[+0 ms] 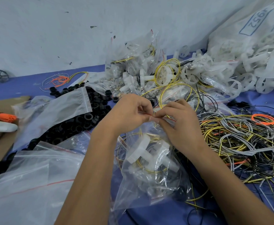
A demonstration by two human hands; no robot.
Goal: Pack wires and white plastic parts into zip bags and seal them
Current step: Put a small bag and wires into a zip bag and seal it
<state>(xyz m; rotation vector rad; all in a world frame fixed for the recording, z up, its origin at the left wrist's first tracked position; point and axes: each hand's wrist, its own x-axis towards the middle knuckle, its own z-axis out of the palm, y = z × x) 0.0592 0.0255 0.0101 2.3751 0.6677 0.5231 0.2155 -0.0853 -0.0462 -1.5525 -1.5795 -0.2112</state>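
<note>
A clear zip bag (pixel 150 181) hangs in the middle of the view, holding a white plastic part (pixel 141 150) and a coil of yellow wire. My left hand (pixel 129 111) and my right hand (pixel 180 122) meet at the bag's top edge. Both pinch its red-lined zip strip (pixel 154 116) between thumb and fingers. A tangle of yellow, grey, black and orange wires (pixel 240 143) lies to the right. White plastic wheels and spools (pixel 246 73) are heaped at the back right.
Empty zip bags (pixel 32 181) lie at the front left. Black rings (pixel 77 122) spill across the blue table under another zip bag (pixel 64 108). Filled bags (pixel 133 62) are piled against the wall. An orange wire bundle (pixel 1 116) lies on cardboard at the left.
</note>
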